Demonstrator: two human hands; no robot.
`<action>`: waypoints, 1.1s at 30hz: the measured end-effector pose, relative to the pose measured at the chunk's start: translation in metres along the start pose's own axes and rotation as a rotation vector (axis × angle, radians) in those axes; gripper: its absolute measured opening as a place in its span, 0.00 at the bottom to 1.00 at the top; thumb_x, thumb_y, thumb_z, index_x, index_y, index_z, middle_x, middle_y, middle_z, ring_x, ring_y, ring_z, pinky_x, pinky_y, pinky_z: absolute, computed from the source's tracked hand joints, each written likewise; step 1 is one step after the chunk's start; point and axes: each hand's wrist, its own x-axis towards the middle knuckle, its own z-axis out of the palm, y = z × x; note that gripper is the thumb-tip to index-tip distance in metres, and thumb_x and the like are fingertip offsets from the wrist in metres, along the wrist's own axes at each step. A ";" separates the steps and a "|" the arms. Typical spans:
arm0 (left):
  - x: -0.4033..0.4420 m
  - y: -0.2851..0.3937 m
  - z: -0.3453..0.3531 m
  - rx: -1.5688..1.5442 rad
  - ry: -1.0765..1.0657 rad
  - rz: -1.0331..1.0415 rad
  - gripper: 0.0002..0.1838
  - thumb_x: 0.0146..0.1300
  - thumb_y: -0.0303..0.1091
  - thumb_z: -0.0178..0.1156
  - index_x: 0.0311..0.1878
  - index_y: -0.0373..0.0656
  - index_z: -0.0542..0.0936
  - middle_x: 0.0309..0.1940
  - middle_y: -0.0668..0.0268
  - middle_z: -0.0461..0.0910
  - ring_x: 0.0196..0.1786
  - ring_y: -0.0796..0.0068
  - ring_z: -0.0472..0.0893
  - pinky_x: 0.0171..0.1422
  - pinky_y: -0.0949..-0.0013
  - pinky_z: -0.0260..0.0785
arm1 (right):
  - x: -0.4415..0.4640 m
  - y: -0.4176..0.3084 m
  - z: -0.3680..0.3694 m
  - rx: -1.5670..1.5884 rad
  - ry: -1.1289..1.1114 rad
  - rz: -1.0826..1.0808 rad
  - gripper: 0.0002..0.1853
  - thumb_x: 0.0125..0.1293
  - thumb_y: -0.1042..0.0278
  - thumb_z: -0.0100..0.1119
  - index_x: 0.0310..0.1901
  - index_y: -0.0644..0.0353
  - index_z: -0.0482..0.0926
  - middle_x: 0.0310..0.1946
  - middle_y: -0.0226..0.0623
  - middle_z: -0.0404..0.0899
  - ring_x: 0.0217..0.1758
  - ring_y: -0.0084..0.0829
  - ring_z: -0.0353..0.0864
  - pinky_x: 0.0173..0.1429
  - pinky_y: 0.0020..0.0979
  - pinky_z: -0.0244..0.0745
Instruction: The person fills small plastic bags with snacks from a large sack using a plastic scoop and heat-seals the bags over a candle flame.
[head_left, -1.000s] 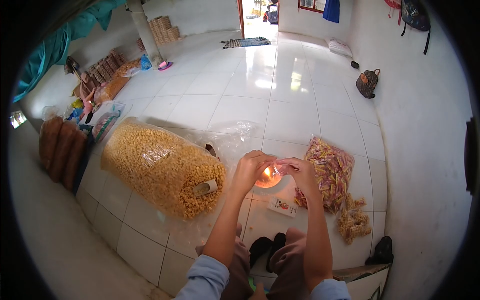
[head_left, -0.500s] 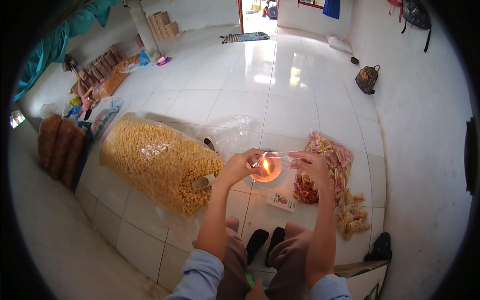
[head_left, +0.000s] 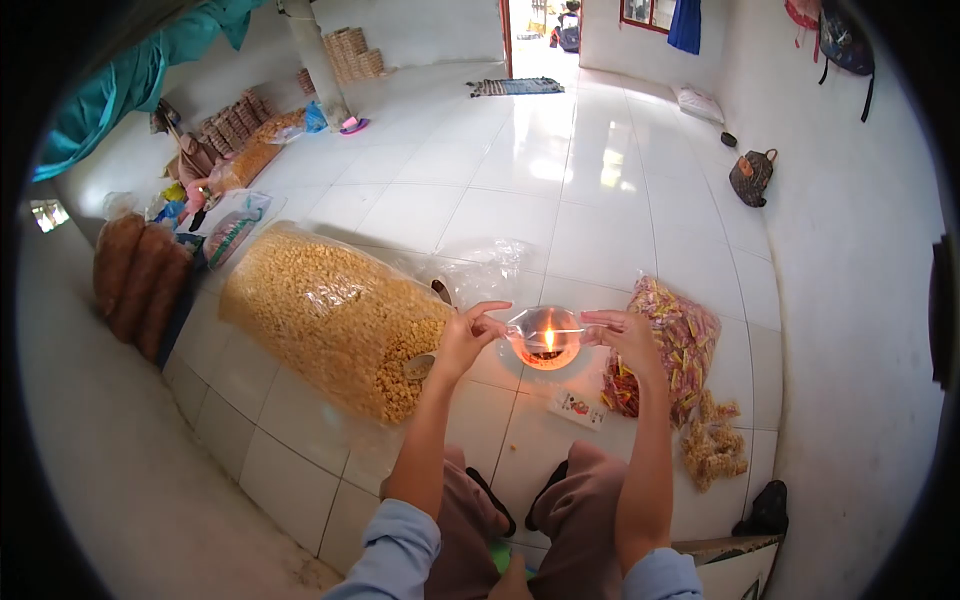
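— Holding what, and where?
— Holding clear plastic film [head_left: 535, 328], stretched over or just before the flame bowl [head_left: 547, 364]; cannot tell which.
— In what grip?
— Clamped at 1 end in the left hand [head_left: 470, 338], left of the flame bowl; at the other in the right hand [head_left: 625, 338], right of it.
— See anything around the flame bowl?
— To the left, a large bag of yellow pieces [head_left: 320, 300]; nearer the knees, a printed box [head_left: 577, 409]; to the right, a bag of sachets [head_left: 672, 345].

The pale blue sleeves [head_left: 392, 545] are rolled up, the trousers [head_left: 592, 490] mauve-brown, the footwear [head_left: 490, 497] black.
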 end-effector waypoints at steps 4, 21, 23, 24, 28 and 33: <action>-0.006 -0.010 -0.019 -0.063 0.069 0.003 0.20 0.54 0.23 0.63 0.51 0.39 0.71 0.27 0.65 0.80 0.32 0.82 0.77 0.37 0.78 0.69 | 0.008 0.003 0.020 -0.072 -0.042 -0.045 0.13 0.61 0.78 0.52 0.46 0.73 0.75 0.37 0.43 0.81 0.37 0.29 0.82 0.44 0.27 0.78; -0.051 0.045 -0.064 0.687 0.337 0.240 0.41 0.48 0.36 0.68 0.64 0.42 0.58 0.46 0.56 0.74 0.52 0.67 0.73 0.60 0.60 0.62 | 0.036 0.002 0.098 -0.023 -0.110 -0.098 0.12 0.57 0.78 0.57 0.43 0.74 0.77 0.35 0.42 0.81 0.35 0.28 0.83 0.42 0.22 0.78; -0.052 0.048 -0.053 1.029 0.373 0.465 0.43 0.45 0.38 0.69 0.64 0.43 0.59 0.48 0.56 0.74 0.54 0.63 0.72 0.63 0.58 0.57 | 0.030 -0.014 0.122 -0.090 -0.192 -0.083 0.12 0.56 0.79 0.57 0.43 0.74 0.77 0.34 0.41 0.82 0.35 0.28 0.83 0.41 0.23 0.78; -0.051 0.046 -0.046 0.986 0.228 0.460 0.45 0.42 0.38 0.70 0.64 0.44 0.59 0.46 0.57 0.74 0.53 0.62 0.73 0.63 0.58 0.57 | 0.040 0.009 0.130 -0.002 -0.223 -0.074 0.12 0.56 0.79 0.58 0.43 0.73 0.77 0.34 0.40 0.82 0.36 0.28 0.83 0.40 0.23 0.78; -0.047 0.020 -0.042 1.009 0.082 0.379 0.41 0.39 0.37 0.71 0.60 0.45 0.64 0.40 0.61 0.76 0.48 0.61 0.75 0.61 0.58 0.59 | 0.038 0.003 0.154 -0.095 -0.235 -0.112 0.12 0.55 0.79 0.58 0.42 0.71 0.78 0.36 0.42 0.82 0.36 0.28 0.83 0.41 0.24 0.78; -0.047 -0.002 -0.053 0.951 0.211 0.313 0.26 0.40 0.34 0.68 0.45 0.45 0.72 0.31 0.64 0.78 0.39 0.63 0.78 0.46 0.62 0.69 | 0.044 -0.001 0.168 -0.220 -0.229 -0.245 0.11 0.54 0.76 0.60 0.40 0.68 0.80 0.33 0.45 0.82 0.34 0.29 0.83 0.38 0.25 0.77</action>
